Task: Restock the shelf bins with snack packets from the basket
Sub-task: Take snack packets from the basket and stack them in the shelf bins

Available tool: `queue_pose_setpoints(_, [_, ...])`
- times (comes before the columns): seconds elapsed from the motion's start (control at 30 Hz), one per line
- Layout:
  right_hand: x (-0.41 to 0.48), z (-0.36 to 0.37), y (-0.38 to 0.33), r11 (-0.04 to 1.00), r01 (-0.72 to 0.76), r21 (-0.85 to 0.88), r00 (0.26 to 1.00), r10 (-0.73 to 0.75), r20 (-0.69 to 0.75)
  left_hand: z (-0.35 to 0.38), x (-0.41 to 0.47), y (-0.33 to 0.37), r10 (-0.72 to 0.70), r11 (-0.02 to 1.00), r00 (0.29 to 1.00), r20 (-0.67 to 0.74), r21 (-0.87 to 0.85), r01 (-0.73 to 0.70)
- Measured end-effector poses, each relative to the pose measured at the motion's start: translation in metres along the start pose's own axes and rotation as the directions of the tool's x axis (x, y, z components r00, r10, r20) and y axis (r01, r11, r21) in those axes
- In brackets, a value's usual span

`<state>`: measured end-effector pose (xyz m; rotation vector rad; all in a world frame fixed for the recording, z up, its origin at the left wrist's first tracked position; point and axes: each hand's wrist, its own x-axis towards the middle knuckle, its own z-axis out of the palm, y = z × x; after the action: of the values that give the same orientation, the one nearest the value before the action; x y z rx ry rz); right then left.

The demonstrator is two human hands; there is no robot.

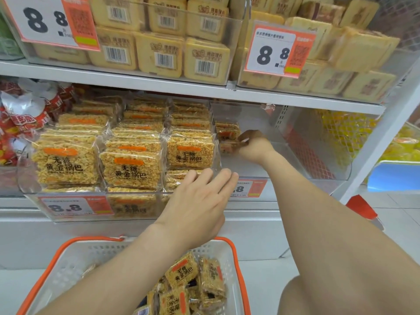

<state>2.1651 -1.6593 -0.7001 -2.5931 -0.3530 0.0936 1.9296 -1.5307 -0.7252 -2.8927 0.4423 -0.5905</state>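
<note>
The right hand (254,147) reaches deep into the near-empty bin (284,160), which stands at three o'clock of the full bin (25,180). Its fingers are curled, pinching a snack packet (228,147) close against that bin's left wall. The left hand (200,198) lies at six o'clock of the join between the two bins, fingers straight and close together, tips on the front rim, holding nothing. The basket (91,239) sits at six o'clock of the view, under both forearms.

To do this step well, I judge the packet should go down flat and square with the small stack (227,130) at its twelve o'clock, and be released only once it rests, since a crinkly wrapper slides easily on another. Building hard against the left wall leaves room for further columns toward three o'clock. The left hand can steady the clear front meanwhile.

Counts:
- Hands: two.
- Basket: one, with about five loose packets (181,272) showing and perhaps more hidden by the left forearm.
- Near-empty bin: two or three packets, the held one included; reflections blur the exact number.
- Full bin: three columns across its front.
- Price tags: two small price tags (68,206) on these bins, one partly behind the left fingertips, and two large price tags (272,50) on the shelf above.
</note>
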Motion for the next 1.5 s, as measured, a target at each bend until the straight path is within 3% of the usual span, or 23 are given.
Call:
queue_pose_setpoints(0.13, [0.01,0.003,-0.012,0.98,-0.098,0.173,0.975,0.13,-0.182,-0.001,0.0,-0.001,0.003,1.0,1.0,0.015,-0.012,-0.003])
queue_pose_setpoints(0.37, [0.019,0.007,-0.021,0.954,-0.155,0.255,0.939,0.222,-0.262,-0.003,-0.002,-0.002,0.015,1.0,0.999,0.033,0.009,-0.016])
queue_pose_setpoints(0.53, [0.02,0.011,-0.029,0.99,-0.126,0.059,0.969,0.136,-0.204,-0.003,-0.003,-0.003,0.015,1.0,0.999,0.044,0.011,-0.015])
queue_pose_setpoints(0.63, [0.019,0.014,-0.03,0.998,-0.059,0.038,0.995,0.062,-0.083,-0.003,-0.002,-0.003,0.013,1.0,0.999,0.044,0.018,-0.014])
queue_pose_setpoints(0.9, [0.029,0.025,-0.011,0.998,0.021,-0.058,0.999,-0.019,0.036,-0.001,-0.003,-0.005,0.033,0.999,0.999,0.041,0.008,-0.034])
queue_pose_setpoints(1.23, [0.016,0.024,0.001,0.978,0.078,-0.192,0.99,-0.098,-0.097,-0.008,-0.018,-0.006,0.006,0.989,1.0,-0.006,-0.151,-0.007])
queue_pose_setpoints(1.4, [0.006,0.022,-0.009,0.905,0.183,-0.383,0.982,-0.188,0.024,-0.012,-0.025,-0.006,0.038,0.99,0.999,0.011,-0.136,-0.036])
queue_pose_setpoints(1.5, [0.005,0.019,-0.01,0.944,0.15,-0.293,0.982,-0.177,-0.067,-0.014,-0.026,-0.009,0.06,0.99,0.998,0.025,-0.13,-0.056])
